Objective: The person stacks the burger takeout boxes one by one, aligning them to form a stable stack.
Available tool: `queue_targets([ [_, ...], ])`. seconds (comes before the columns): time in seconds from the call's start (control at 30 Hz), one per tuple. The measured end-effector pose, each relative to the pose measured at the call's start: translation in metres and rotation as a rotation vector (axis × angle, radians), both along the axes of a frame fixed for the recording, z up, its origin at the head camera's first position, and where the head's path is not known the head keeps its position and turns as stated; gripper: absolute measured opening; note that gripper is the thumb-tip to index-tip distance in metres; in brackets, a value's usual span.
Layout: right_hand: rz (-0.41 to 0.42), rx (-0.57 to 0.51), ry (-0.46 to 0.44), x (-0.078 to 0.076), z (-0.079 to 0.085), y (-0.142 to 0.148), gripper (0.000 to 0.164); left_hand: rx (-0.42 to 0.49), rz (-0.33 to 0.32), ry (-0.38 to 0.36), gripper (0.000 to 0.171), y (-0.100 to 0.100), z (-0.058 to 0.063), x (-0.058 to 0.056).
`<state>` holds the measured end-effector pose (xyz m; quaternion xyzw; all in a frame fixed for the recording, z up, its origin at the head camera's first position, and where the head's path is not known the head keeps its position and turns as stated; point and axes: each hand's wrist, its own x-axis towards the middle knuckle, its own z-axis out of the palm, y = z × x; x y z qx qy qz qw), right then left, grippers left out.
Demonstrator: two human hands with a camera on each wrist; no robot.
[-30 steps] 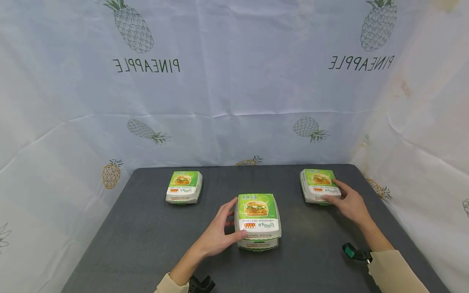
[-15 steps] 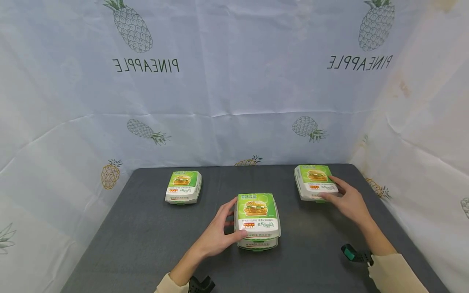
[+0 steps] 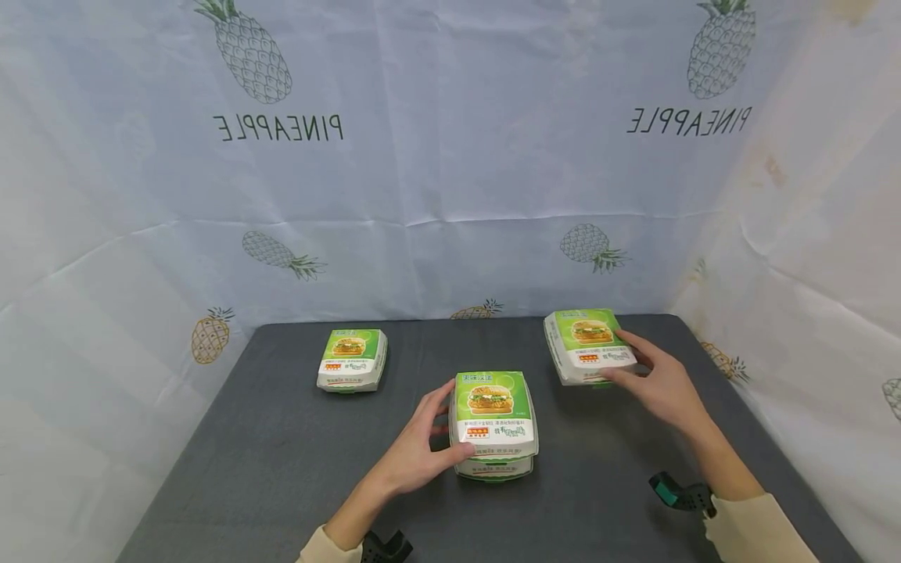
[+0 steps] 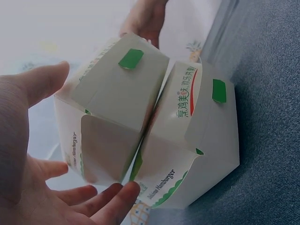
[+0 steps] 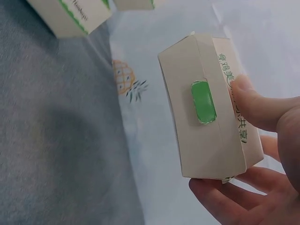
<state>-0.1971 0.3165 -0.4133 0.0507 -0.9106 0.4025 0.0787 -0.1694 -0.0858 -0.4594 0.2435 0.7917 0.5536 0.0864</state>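
A stack of two green-and-white burger boxes stands mid-table, the top box [image 3: 493, 410] on the lower box [image 3: 493, 467]. My left hand [image 3: 442, 426] grips the top box's left side, thumb at its front corner. In the left wrist view the top box [image 4: 112, 108] and lower box [image 4: 197, 140] fill the frame by my left hand [image 4: 70, 154]. My right hand [image 3: 629, 366] holds a third burger box [image 3: 586, 344] just above the table at the right, thumb on its front. The right wrist view shows this box [image 5: 206, 108] pinched by my thumb [image 5: 262, 103] and fingers [image 5: 225, 197].
A fourth burger box [image 3: 352, 360] lies alone at the back left of the dark grey table [image 3: 267, 453]. Pineapple-print cloth [image 3: 450, 156] hangs behind and at both sides. Wrist-camera mounts [image 3: 679, 494] show near the front edge.
My right hand has lifted its burger box off the table and carried it leftward, toward the middle stack. My left hand and the stack have stayed put.
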Motion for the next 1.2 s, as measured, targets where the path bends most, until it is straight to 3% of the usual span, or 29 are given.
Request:
queue_targets([
  [0.57, 0.141, -0.092, 0.056, 0.014, 0.024, -0.027, 0.079, 0.008, -0.001, 0.003, 0.089, 0.0, -0.001, 0.0],
  [1.2, 0.288, -0.163, 0.061, 0.024, 0.033, -0.058, 0.074, 0.005, 0.012, 0.012, 0.089, 0.002, -0.002, 0.001],
])
